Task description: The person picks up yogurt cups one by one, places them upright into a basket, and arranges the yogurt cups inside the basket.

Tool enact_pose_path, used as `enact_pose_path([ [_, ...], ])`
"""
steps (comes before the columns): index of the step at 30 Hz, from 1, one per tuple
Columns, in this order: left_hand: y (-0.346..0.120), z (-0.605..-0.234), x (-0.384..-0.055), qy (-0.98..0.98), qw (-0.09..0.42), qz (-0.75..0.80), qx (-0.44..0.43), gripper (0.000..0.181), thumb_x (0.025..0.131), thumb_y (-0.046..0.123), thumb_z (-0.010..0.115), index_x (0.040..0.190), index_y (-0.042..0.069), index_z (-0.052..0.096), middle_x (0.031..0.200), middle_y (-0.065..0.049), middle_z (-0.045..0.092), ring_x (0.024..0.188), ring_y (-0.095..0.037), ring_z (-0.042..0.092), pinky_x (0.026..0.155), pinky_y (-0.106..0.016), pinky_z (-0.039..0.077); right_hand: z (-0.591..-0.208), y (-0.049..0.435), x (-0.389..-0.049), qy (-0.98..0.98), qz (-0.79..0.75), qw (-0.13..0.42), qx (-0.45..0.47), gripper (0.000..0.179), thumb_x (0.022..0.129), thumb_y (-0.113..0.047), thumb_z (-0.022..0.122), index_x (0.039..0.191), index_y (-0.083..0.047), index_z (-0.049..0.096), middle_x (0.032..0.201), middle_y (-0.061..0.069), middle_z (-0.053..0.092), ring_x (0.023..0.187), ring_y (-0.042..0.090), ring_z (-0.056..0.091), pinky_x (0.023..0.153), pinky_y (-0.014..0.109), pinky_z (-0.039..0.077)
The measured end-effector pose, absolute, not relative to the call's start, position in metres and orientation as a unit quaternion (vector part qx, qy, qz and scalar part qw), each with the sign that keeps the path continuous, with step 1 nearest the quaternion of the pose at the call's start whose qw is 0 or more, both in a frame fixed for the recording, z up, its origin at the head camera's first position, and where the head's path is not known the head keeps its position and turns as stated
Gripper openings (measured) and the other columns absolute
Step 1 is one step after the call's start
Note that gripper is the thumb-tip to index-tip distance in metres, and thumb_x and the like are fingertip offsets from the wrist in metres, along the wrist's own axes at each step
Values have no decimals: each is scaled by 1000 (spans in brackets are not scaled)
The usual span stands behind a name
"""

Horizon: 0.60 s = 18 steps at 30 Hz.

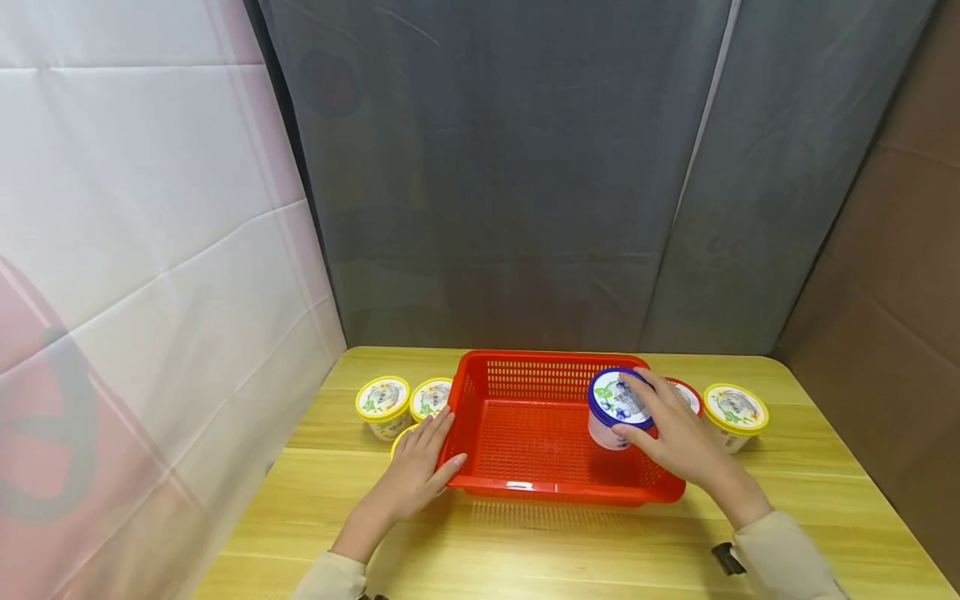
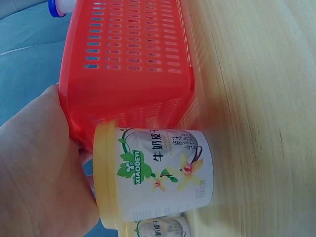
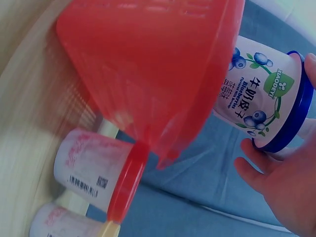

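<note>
My right hand [image 1: 678, 437] grips a blue-lidded blueberry tub [image 1: 619, 398] by its lid, over the right part of a red plastic basket [image 1: 555, 486]. In the right wrist view the tub [image 3: 261, 94] shows above the basket rim, its lower end hidden behind the basket wall. My left hand [image 1: 411, 471] rests on the basket's left rim, fingers lying along the outside. Close by that hand stands a yellow-lidded tub [image 2: 163, 173], mostly covered by the hand in the head view.
Two more yellow-lidded tubs, one in front [image 1: 382, 398] and one beside it [image 1: 432, 398], stand left of the basket. On its right are a red-lidded tub [image 1: 687, 397] and a yellow-lidded tub [image 1: 736, 408]. A grey curtain [image 1: 487, 183] hangs behind the wooden table [image 1: 525, 558].
</note>
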State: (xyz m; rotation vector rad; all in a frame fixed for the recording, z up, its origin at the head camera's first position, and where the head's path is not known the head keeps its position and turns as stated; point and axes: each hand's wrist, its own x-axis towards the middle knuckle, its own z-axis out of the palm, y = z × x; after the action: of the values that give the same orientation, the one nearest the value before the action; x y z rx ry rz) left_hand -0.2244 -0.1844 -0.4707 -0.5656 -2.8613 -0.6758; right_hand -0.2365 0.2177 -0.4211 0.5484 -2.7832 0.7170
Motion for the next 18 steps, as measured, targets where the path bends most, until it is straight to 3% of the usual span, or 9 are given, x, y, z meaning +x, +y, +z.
enact_pose_path([
  [18, -184, -470, -225, -957, 58, -219, -182, 72, 101, 49, 46, 157, 9, 25, 165, -8, 25, 150, -40, 25, 119, -64, 20, -430, 195, -241, -932, 273, 109, 214, 77, 89, -54, 66, 153, -23, 36, 159, 12, 31, 139, 37, 37, 101, 66, 45],
])
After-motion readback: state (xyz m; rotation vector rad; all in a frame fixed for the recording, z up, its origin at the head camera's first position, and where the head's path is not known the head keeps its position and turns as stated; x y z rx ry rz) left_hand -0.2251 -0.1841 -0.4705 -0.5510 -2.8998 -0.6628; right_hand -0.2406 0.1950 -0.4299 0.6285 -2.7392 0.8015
